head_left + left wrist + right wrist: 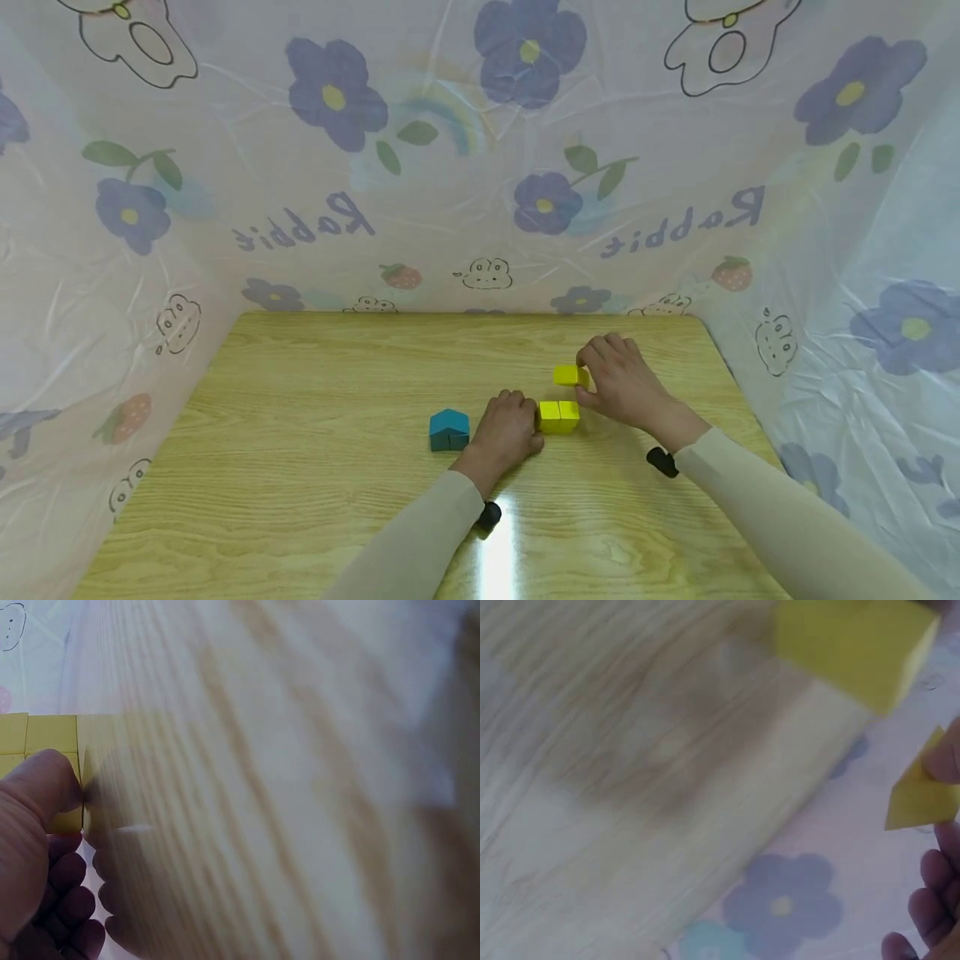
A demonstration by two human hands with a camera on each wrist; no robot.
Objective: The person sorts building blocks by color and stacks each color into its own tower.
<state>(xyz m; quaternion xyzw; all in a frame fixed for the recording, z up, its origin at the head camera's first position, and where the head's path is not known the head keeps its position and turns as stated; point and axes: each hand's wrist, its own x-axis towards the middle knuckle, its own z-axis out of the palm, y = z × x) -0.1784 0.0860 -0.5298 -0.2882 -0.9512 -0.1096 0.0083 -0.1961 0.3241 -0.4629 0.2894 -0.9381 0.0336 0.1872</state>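
Observation:
Two yellow cubes (558,417) stand side by side on the table. My left hand (504,433) is at their left end, gripping the yellow blocks; in the left wrist view its thumb (45,784) lies across the face of one yellow block (51,733), with the other fingers curled below. Beyond the cubes, my right hand (618,379) pinches a yellow triangular prism (566,375) between thumb and fingers. The right wrist view has this prism (922,799) at its right edge, apart from the yellow blocks (847,645) at the top.
Left of my left hand stands a small teal block stack (449,431) with a roof-shaped top piece. The wooden table (315,467) ends at a patterned curtain (450,217) at the back and sides. Black wrist straps (489,517) show under both sleeves.

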